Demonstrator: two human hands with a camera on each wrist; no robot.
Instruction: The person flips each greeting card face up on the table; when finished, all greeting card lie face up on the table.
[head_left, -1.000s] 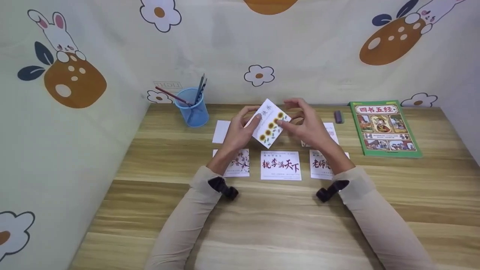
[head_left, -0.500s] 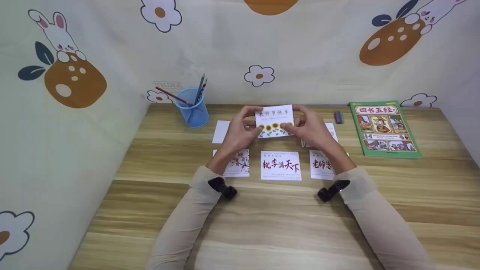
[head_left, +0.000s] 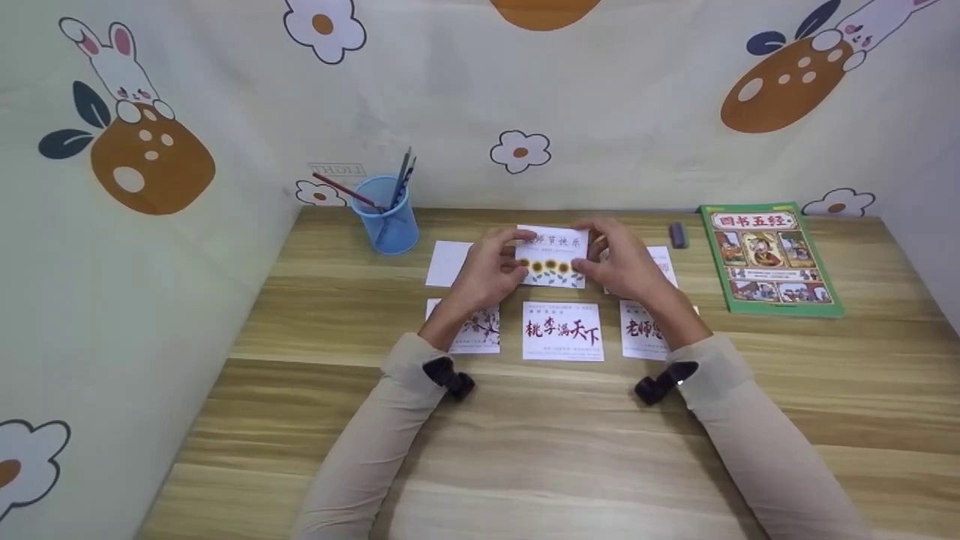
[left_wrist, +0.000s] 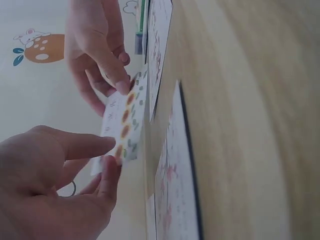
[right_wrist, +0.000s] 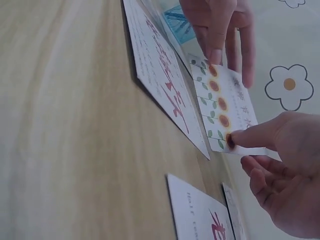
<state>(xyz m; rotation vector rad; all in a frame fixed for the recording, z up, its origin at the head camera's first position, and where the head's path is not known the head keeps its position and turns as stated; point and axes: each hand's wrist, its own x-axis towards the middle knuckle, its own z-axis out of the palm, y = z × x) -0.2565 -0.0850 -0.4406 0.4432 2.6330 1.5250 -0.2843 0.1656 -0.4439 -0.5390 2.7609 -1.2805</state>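
Observation:
A white card with a row of sunflowers and dark lettering is held by both hands above the back row of cards. My left hand pinches its left edge, and in the left wrist view the thumb lies on the printed face. On the right edge my right hand pinches it, thumb near an end sunflower, as the right wrist view shows. Just nearer lies a card with red characters. Beneath my left wrist is a blossom card; a second red-lettered card lies partly under my right wrist.
A blank-looking white card and a partly hidden card lie in the back row. A blue pencil cup stands back left. A small purple-grey block and a green-bordered book lie right, before the patterned backdrop.
The sunflower card was tilted diagonally, with the right hand's fingers raised off its edge. Both hands then squared it, and it has since come slightly lower and nearer.

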